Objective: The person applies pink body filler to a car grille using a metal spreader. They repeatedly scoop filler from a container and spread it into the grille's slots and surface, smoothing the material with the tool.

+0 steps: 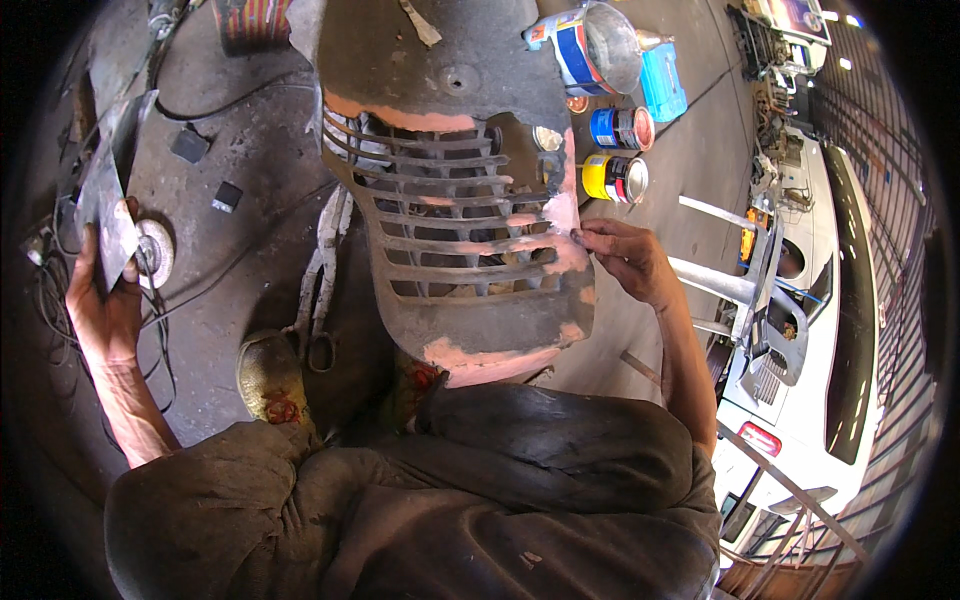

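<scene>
A dark grey slatted vehicle grille panel (480, 322) lies in front of my knees, with pink body filler (495, 362) smeared along its edges and on several slats. My right hand (630, 262) is at the panel's right edge, thumb and fingers pinched together against the filler there. Whatever small thing they may hold is hidden. Out to the left, my left hand (105, 310) grips a thin grey sheet (108, 195) by its lower end, thumb on one side and fingers on the other. The sheet is held up off the floor, tilted.
Beyond the panel's right edge stand an open metal bucket (612, 50), a blue tin (615, 128), a yellow tin (605, 178) and a blue container (662, 82). Large metal shears (322, 270) and a disc (155, 253) lie left. A white vehicle (800, 400) stands far right.
</scene>
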Motion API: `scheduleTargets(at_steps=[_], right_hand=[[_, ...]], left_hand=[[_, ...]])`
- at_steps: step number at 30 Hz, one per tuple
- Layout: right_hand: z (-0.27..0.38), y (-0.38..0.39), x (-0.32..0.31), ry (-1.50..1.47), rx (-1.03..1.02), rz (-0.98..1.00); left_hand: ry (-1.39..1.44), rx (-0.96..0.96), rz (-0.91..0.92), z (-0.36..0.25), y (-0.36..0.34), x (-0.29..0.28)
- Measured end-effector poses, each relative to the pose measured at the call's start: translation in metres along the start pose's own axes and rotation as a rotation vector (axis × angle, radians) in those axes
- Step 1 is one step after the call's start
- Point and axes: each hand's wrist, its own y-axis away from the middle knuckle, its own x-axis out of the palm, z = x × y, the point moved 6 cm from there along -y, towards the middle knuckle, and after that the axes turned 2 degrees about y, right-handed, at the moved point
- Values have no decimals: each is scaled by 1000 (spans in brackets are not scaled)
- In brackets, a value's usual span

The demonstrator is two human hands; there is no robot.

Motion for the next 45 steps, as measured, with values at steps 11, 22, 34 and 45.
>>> scheduleTargets(at_steps=[11,22,34,45], right_hand=[[-11,-40,-15,391,117,-122],[27,-34,-78,364,294,-360],[110,161,9,-723,689,-691],[183,-16,-49,-457,200,-204]], left_hand=[[-89,103,-173,0,4,-8],[83,44,-87,3,0,5],[377,147,135,-31,32,49],[183,-279,671,45,33,223]])
